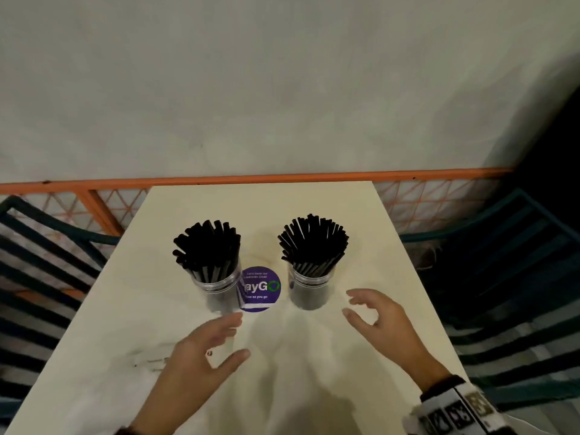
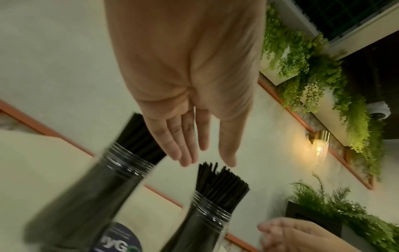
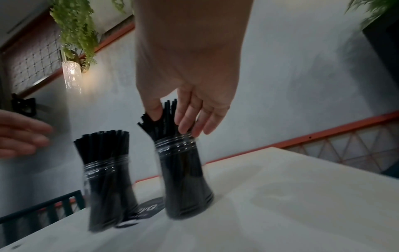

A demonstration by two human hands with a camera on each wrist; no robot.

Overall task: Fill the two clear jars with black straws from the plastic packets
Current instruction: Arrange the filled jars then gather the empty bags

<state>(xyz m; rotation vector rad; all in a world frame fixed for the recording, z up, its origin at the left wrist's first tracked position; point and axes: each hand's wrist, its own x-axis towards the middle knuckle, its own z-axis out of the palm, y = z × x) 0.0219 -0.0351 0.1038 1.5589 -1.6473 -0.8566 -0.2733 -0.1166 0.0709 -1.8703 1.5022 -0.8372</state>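
Two clear jars stand upright on the pale table (image 1: 314, 356), each packed with black straws that fan out above the rim. The left jar (image 1: 218, 288) (image 2: 90, 196) (image 3: 108, 187) and the right jar (image 1: 310, 285) (image 2: 200, 225) (image 3: 183, 179) are a short way apart. My left hand (image 1: 216, 343) (image 2: 202, 153) hovers just in front of the left jar, fingers straight, holding nothing. Beside and in front of the right jar, my right hand (image 1: 364, 312) (image 3: 181, 117) hangs with relaxed spread fingers, empty, apart from the jar. No plastic packet shows.
A round purple sticker (image 1: 260, 288) lies on the table between the jars. Dark slatted chairs (image 1: 47, 262) (image 1: 508, 271) flank the table on both sides. An orange rail (image 1: 251, 178) and a plain wall run behind the far edge.
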